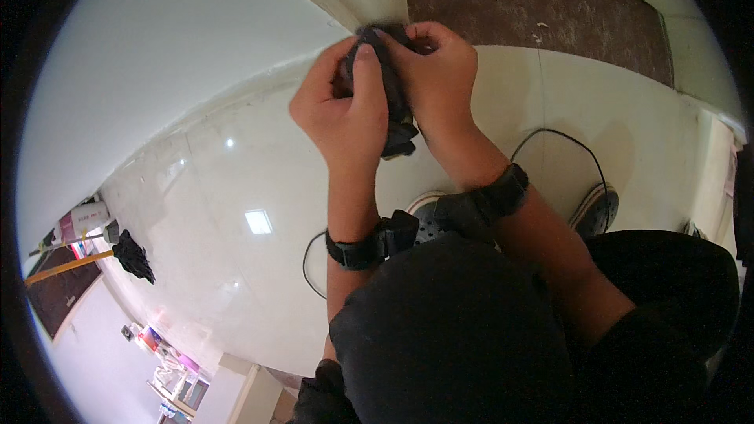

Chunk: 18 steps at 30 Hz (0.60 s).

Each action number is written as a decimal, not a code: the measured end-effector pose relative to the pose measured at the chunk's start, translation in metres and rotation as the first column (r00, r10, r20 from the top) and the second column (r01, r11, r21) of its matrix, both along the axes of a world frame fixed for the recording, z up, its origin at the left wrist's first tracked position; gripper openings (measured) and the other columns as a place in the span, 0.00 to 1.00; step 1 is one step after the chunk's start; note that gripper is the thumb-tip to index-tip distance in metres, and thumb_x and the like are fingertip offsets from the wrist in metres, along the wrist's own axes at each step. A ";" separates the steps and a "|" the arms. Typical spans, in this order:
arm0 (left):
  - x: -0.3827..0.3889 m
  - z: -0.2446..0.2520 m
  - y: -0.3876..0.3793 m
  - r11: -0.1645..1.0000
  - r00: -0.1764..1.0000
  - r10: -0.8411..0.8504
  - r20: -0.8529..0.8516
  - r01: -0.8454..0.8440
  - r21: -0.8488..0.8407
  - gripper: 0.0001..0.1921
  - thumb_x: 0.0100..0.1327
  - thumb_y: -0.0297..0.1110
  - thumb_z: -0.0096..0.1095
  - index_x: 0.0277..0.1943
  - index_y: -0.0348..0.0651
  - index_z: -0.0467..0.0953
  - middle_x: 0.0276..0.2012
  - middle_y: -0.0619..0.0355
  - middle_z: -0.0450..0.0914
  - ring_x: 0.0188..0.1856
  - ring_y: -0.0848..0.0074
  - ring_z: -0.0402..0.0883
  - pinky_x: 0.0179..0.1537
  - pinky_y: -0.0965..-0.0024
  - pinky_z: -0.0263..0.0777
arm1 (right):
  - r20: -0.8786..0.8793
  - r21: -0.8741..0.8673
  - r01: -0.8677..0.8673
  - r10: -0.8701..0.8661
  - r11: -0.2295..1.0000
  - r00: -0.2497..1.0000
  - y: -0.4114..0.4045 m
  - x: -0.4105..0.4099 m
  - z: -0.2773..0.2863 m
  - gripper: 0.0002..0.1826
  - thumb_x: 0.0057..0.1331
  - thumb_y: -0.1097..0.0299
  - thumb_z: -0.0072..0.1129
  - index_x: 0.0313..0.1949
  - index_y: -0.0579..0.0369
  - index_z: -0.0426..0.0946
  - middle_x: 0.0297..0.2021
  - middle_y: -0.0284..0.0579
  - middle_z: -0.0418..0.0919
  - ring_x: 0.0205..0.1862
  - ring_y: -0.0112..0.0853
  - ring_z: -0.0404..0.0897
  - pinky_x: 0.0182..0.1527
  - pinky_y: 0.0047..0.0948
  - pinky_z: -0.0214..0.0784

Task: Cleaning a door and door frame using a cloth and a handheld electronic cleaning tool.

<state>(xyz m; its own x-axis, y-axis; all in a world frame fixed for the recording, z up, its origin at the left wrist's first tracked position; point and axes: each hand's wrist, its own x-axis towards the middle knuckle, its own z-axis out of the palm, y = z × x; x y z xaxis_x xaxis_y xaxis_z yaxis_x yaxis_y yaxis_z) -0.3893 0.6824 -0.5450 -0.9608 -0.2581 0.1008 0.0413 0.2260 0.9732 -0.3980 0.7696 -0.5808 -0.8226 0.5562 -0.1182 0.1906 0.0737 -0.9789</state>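
Observation:
Both hands meet near the top middle, in front of a wall corner, holding one bundle of black fabric (399,144). My left hand (347,103) grips its left side, the thumb laid along the front. On the other side, my right hand (442,70) pinches the upper part between thumb and curled fingers. The bundle's lower end hangs in folds between the wrists, with a small pale edge showing. What exactly the fabric is cannot be told, since the fingers hide much of it. Each wrist wears a black strap, the left one (356,254) and the right one (512,185).
A white wall (194,29) rises at the left. Dark brown patterned flooring (530,12) lies beyond the glossy tiles (235,176). A black cable (580,140) loops by my dark clog (596,209). At far left is a black mop head (134,255) with a wooden handle.

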 end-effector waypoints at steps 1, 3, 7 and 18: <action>-0.003 0.009 -0.001 1.000 0.994 0.004 -0.112 -0.004 -0.007 0.07 0.59 0.26 0.63 0.37 0.30 0.81 0.23 0.65 0.77 0.26 0.87 0.72 0.28 0.83 0.66 | 0.004 -0.003 0.001 -0.001 1.000 1.000 -0.001 0.000 0.005 0.16 0.49 0.64 0.74 0.28 0.63 0.79 0.24 0.48 0.81 0.27 0.32 0.82 0.33 0.29 0.73; -0.004 0.007 -0.004 1.000 0.994 0.014 -0.113 -0.011 0.029 0.07 0.59 0.26 0.63 0.37 0.30 0.81 0.23 0.64 0.77 0.26 0.87 0.72 0.29 0.83 0.67 | -0.134 -0.032 -0.020 0.015 0.999 0.991 -0.004 -0.001 0.009 0.15 0.49 0.65 0.75 0.28 0.62 0.79 0.23 0.46 0.81 0.26 0.29 0.81 0.31 0.27 0.72; -0.003 -0.027 -0.002 0.993 0.992 0.086 -0.094 -0.078 0.087 0.07 0.61 0.25 0.60 0.38 0.30 0.80 0.27 0.62 0.79 0.29 0.86 0.74 0.32 0.82 0.69 | -0.078 0.061 -0.004 0.009 0.998 0.997 -0.005 0.002 0.000 0.15 0.49 0.65 0.75 0.28 0.62 0.79 0.23 0.46 0.81 0.26 0.28 0.81 0.30 0.27 0.72; -0.007 0.005 -0.009 0.983 0.976 0.124 -0.178 -0.146 -0.114 0.06 0.60 0.25 0.59 0.37 0.31 0.80 0.26 0.60 0.81 0.29 0.85 0.76 0.34 0.81 0.70 | -0.138 -0.038 0.014 -0.020 0.999 0.990 -0.013 -0.001 0.019 0.17 0.49 0.63 0.75 0.28 0.64 0.80 0.23 0.47 0.81 0.26 0.29 0.81 0.30 0.26 0.73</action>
